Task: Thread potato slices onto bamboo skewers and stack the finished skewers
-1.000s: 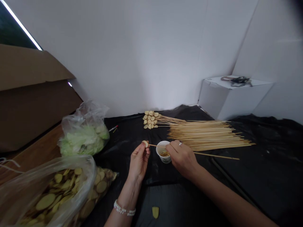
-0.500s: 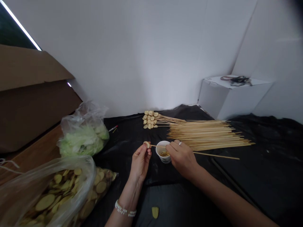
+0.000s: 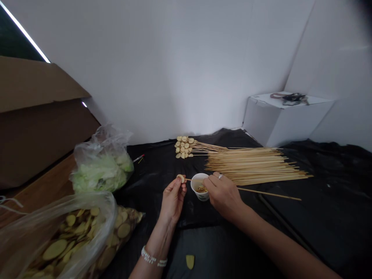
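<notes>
Head view — I watch remotely: the left hand (image 3: 173, 203) pinches a slice (image 3: 181, 178) at one end of a bamboo skewer (image 3: 267, 192), the right hand (image 3: 223, 195) clamps its shaft, hands apart across a paper cup (image 3: 200, 187). Loaded skewers (image 3: 183, 146) sit upper centre — many bare skewers (image 3: 255, 164) and bagged slices (image 3: 55, 248) remain.

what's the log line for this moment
left hand: pinches round yellow slice on bamboo skewer | right hand: holds skewer beside white paper cup | nearby: skewered slices, loose skewer bundle

Pearl bracelet (image 3: 154, 257) on left wrist (image 3: 155, 248), silver ring (image 3: 221, 176) on right hand (image 3: 223, 195)
</notes>
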The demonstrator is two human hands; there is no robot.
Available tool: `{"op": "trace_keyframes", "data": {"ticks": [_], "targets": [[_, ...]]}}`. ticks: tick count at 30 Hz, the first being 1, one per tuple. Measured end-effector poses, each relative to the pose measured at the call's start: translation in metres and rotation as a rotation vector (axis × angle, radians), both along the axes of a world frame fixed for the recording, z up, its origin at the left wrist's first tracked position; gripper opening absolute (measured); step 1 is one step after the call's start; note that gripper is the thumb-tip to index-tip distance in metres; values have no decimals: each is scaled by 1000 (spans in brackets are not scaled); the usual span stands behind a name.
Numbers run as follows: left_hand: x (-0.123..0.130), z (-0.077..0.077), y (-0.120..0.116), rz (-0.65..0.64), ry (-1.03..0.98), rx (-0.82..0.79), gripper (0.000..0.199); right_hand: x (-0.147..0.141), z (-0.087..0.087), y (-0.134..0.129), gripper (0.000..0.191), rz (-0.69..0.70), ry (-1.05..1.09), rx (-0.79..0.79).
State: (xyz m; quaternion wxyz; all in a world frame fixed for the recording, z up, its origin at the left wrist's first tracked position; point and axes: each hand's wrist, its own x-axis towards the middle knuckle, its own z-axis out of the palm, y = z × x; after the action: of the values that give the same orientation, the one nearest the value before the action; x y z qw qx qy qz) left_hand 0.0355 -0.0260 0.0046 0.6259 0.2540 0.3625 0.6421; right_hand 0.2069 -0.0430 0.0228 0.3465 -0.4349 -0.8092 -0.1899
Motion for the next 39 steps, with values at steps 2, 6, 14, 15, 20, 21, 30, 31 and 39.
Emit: {"op": "trace_keyframes", "data": {"ticks": [2,6,14,15,20,21,30,31,39], "targets": [[1,-1,0,-5,3,1,24,0,2,0,24,22,22,9],[1,0,-1,-6,4,2,24,1,2,0,22,10,24,16],[1,3,-1,-12,12,12,27,-1,-2,-1,19,-35,-43,-43],[1,3,-1,-14,15,12,27,-1,-1,-1,19,-20,-28,-46],[3,3,-3,-25,27,20,25,-1,3,-2,24,38,42,-21],[3,4,-3,-28,27,22,25,-1,3,-2,24,36,46,-14],[2,9,-5,-12,45,26,29,-3,-4,-2,21,-52,-42,-11],[2,9,-5,-13,46,26,29,-3,-5,-2,21,-60,-49,-20],[-3,7,-1,57,23,15,26,-1,1,-1,17,7,-36,-29]]}}
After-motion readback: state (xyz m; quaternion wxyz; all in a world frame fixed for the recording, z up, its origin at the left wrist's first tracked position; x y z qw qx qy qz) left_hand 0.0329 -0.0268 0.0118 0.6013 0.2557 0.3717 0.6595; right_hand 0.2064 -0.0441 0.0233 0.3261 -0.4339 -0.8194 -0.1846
